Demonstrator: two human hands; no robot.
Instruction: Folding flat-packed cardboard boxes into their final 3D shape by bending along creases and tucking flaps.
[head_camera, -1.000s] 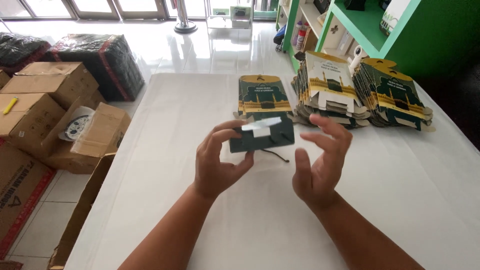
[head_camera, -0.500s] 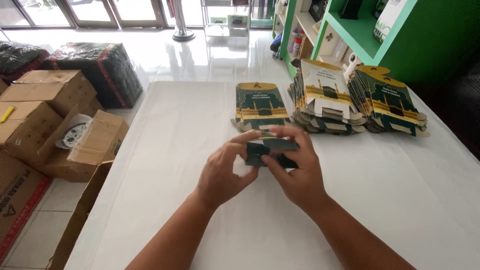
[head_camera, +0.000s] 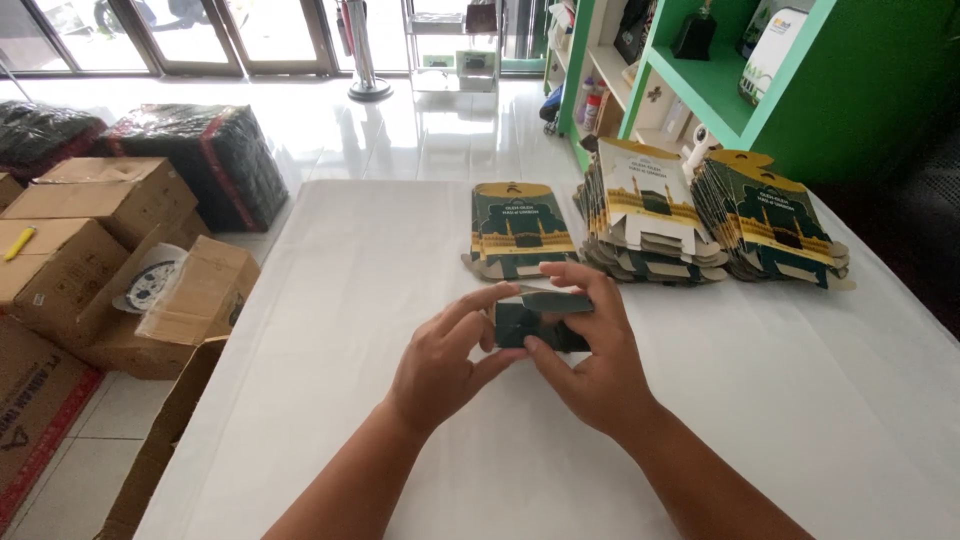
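Observation:
A small dark green cardboard box (head_camera: 520, 322) sits between both my hands just above the white table (head_camera: 330, 300). My left hand (head_camera: 440, 362) grips its left side, thumb under it and fingers on top. My right hand (head_camera: 590, 350) holds the right side, with fingers pressed over the top flap. Behind them lies a short stack of flat green and gold box blanks (head_camera: 520, 228). Two taller fanned stacks of the same blanks (head_camera: 650, 215) (head_camera: 775, 220) lie further right.
Brown cardboard cartons (head_camera: 100, 240) and dark wrapped bundles (head_camera: 195, 150) stand on the tiled floor left of the table. An open carton (head_camera: 165, 430) leans at the table's left edge. A green shelf unit (head_camera: 740, 70) rises behind the stacks.
My right hand, apart from the box a second ago, has closed on it. The white flap that stood up is now folded down, and the box sits lower, near the table.

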